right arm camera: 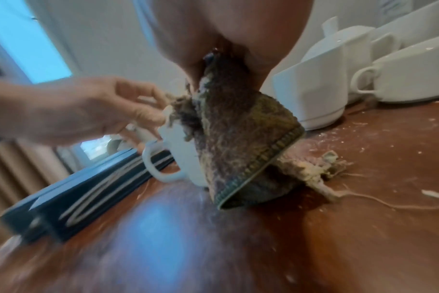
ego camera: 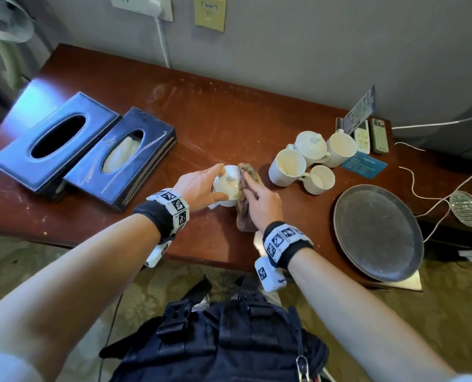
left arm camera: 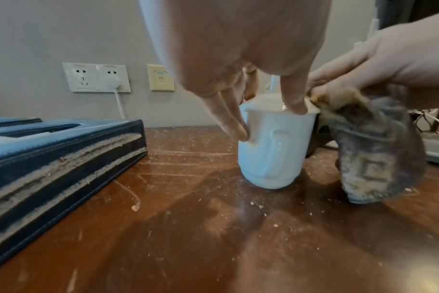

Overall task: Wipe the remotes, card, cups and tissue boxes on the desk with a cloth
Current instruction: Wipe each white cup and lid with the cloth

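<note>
A white lidded cup (ego camera: 228,186) stands on the brown desk (ego camera: 215,117). My left hand (ego camera: 204,186) grips it from above, thumb on the lid, fingers on its side (left arm camera: 234,126). My right hand (ego camera: 261,205) pinches a dirty brown cloth (ego camera: 244,216) and presses it against the cup's right side; the cloth's lower end (right arm camera: 241,142) hangs to the desk. The cup's handle (right arm camera: 160,158) faces me. Two dark blue tissue boxes (ego camera: 55,142) (ego camera: 121,158) lie at the left. More white cups (ego camera: 287,166), two remotes (ego camera: 379,136) and a blue card (ego camera: 364,164) sit at the right.
A round grey tray (ego camera: 378,232) overhangs the desk's front right edge. Beside it is a metal soap dish (ego camera: 467,208) with white cables (ego camera: 422,194). A standing leaflet (ego camera: 360,111) leans behind the remotes. Crumbs and dust streaks cover the desk. Wall sockets (left arm camera: 98,77) are behind.
</note>
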